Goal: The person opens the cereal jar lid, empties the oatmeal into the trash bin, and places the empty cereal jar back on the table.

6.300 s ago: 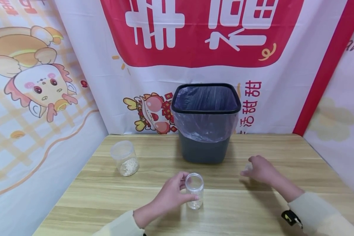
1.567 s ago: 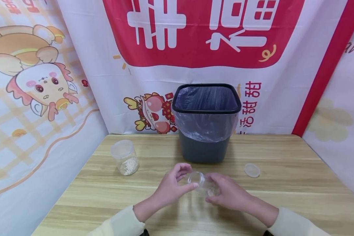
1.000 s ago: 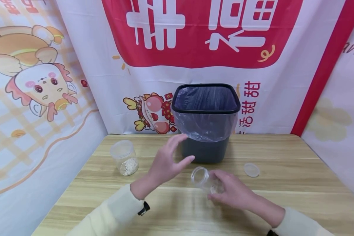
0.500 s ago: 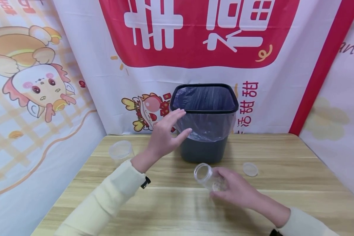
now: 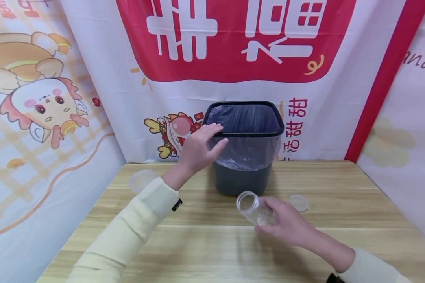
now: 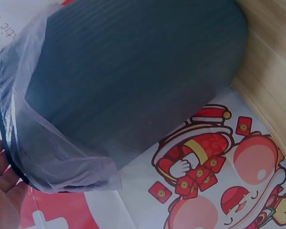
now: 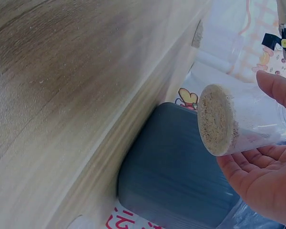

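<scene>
In the head view my left hand [image 5: 198,149] is at the left front corner of the bin [image 5: 241,181]. Its fingers reach to the black rim and the thumb stands apart in front of the liner. The left wrist view has those fingers [image 6: 5,176] beside the rim at the left edge. With my right hand [image 5: 287,222] I grip a clear lidless jar [image 5: 256,210] above the table, tilted with its mouth toward the left. Pale grains [image 7: 215,119] cover the jar's base in the right wrist view. My right thumb and fingers lie around its side.
A translucent round lid [image 5: 299,203] lies on the wooden table [image 5: 205,251], right of the bin. Behind my left sleeve, a second clear jar [image 5: 141,181] stands at the left, mostly hidden. A printed cloth [image 5: 163,94] hangs behind the bin.
My left hand has left the jar and moved up and forward to the bin rim. My right hand put the lid down, then took the jar, tilted it and lifted it slightly toward the bin.
</scene>
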The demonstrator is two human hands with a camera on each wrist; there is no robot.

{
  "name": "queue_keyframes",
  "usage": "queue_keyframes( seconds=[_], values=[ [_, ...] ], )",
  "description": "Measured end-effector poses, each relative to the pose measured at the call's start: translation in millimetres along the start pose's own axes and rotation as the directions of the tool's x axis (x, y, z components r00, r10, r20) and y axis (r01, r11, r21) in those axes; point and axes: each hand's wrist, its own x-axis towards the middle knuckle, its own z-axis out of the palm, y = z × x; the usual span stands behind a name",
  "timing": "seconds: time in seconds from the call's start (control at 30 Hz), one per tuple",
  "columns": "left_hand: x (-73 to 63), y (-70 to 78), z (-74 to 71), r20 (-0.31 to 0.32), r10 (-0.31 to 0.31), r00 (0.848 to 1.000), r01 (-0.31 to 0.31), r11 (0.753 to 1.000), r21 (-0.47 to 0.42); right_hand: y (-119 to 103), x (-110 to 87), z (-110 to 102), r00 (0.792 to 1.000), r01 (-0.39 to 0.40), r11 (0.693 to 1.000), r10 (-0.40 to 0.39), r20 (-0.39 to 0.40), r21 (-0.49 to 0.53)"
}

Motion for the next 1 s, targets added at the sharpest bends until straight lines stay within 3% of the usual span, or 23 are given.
queue_keyframes(
  seconds=[0.37, 0.7, 1.0],
  values=[
    [7.4, -15.1, 5.4, 0.037, -0.019, 0.999, 0.019, 1.000, 0.004, 1.5, -0.7, -7.3, 0.999, 0.002, 1.000, -0.002, -0.043, -0.021],
    [11.4, -19.7, 6.3, 0.002, 0.024, 1.000, -0.024, 0.999, 0.047, 3.2, 0.4, -19.4, 0.996, 0.002, 0.999, -0.006, -0.083, -0.053],
    [12.3, -20.8, 7.1, -0.004, 0.001, 1.000, -0.001, 0.999, 0.050, 0.5, 3.5, -42.1, 0.994, -0.070, 0.996, 0.066, -0.087, -0.049]
  ],
)
